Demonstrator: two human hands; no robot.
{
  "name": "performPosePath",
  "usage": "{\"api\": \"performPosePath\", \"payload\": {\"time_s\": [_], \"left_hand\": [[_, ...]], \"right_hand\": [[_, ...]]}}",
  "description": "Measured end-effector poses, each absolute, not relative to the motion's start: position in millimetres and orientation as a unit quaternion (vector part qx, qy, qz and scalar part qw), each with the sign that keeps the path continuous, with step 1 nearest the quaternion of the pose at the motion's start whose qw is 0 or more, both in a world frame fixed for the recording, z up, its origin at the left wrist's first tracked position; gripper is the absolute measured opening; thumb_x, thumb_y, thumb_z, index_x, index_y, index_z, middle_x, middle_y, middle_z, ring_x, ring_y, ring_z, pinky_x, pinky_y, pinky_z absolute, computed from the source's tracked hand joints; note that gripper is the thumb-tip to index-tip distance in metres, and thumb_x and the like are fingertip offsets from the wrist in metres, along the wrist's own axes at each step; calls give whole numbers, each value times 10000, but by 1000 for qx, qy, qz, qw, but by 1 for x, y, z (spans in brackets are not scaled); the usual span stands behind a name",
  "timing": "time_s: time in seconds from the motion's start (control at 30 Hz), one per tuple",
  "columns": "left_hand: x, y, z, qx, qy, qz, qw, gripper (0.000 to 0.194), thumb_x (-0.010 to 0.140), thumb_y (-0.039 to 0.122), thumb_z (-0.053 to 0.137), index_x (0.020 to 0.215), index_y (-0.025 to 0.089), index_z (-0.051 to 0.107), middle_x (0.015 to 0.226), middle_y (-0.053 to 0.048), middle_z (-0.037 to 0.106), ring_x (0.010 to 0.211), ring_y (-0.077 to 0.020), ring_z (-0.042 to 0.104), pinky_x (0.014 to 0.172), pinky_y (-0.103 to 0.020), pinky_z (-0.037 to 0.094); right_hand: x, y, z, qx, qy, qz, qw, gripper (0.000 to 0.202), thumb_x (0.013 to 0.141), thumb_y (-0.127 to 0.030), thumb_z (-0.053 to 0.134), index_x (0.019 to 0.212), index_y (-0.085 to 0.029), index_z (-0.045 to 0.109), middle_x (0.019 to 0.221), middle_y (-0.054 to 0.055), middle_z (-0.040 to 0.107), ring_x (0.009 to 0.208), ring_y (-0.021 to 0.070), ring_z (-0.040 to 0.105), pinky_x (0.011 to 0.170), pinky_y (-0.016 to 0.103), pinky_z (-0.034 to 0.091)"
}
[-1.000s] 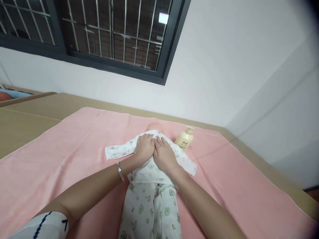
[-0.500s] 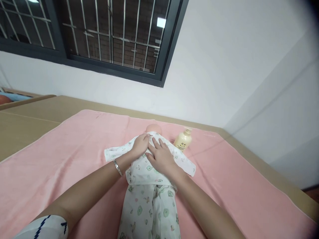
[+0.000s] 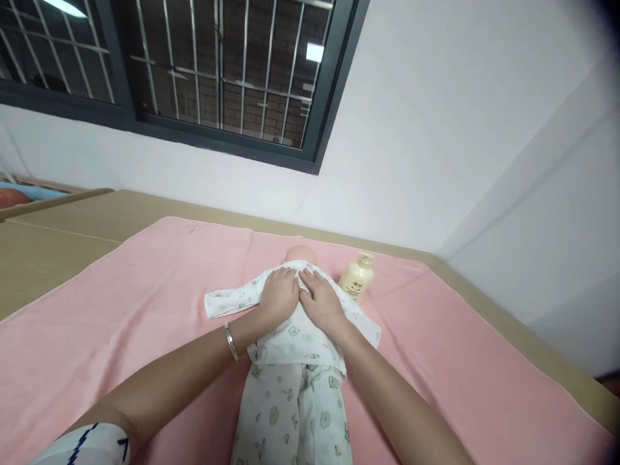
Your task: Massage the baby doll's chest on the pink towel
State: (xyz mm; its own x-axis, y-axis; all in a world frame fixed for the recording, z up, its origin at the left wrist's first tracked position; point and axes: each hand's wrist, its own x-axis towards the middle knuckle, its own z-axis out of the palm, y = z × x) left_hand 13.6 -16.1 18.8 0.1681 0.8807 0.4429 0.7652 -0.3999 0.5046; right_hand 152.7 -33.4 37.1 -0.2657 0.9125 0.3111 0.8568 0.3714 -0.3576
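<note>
the pump bottle (image 3: 356, 278), pale yellow with dark print on its front, stood on the pink blanket (image 3: 169, 271), just beyond the sleeve on the right of the view. whether the yellow was the bottle's own colour or its contents, and how full it was, could not be told.

the small doll-like figure (image 3: 290, 345) lay on the middle of the blanket, its rounded pink head (image 3: 300, 254) toward the wall (image 3: 387, 155), its white printed top (image 3: 295, 336) spread with both sleeves out to the sides, and its printed trousers (image 3: 276, 413) running toward the camera. the dark-framed window (image 3: 320, 129), with metal bars, was above. the two hands and forearms hid part of the top.

the left hand (image 3: 279, 294), with a silver bangle (image 3: 231, 341) at its wrist, rested palm down on the chest of the top, its fingers pointing toward the head. the right hand (image 3: 322, 302) lay flat beside it, fingers extended, its thumb by the left hand. neither was clamped on anything; both pressed or rested on the cloth, how firmly could not be told.
</note>
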Motion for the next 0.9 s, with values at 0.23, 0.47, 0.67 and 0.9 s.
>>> {"api": "performPosePath", "payload": {"time_s": [0.23,0.47,0.67,0.9], "left_hand": [[17,-25,15,770,549,320,64,451,959,285,399,1345,107,549,1422,-174,558,1360,-311,469,1149,-464,335],[-4,10,15,743,539,358,171,396,961,273,347,1177,142,651,1289,-138,661,1226,-244,586,1081,-396,423],[17,-23,11,775,539,328,39,417,954,246,356,1251,79,597,1341,-202,608,1299,-321,515,1121,-491,361],[10,-18,20,780,519,340,83,371,938,229,395,1215,113,612,1309,-170,636,1263,-286,554,1102,-438,398]], "right_hand": [[165,-18,36,-609,-762,70,212,539,1012,-340,326,1475,-92,447,1520,163,427,1449,268,344,1208,451,238],[127,-70,43,-603,-788,-29,124,559,1001,-319,352,1487,-51,417,1539,203,379,1464,340,291,1203,485,215],[153,-38,47,-612,-770,43,176,494,1012,-251,279,1424,-78,489,1495,167,460,1409,253,395,1174,400,276],[149,-40,43,-615,-772,5,158,490,1004,-236,285,1409,-36,476,1463,208,480,1389,299,408,1167,461,269]]}}
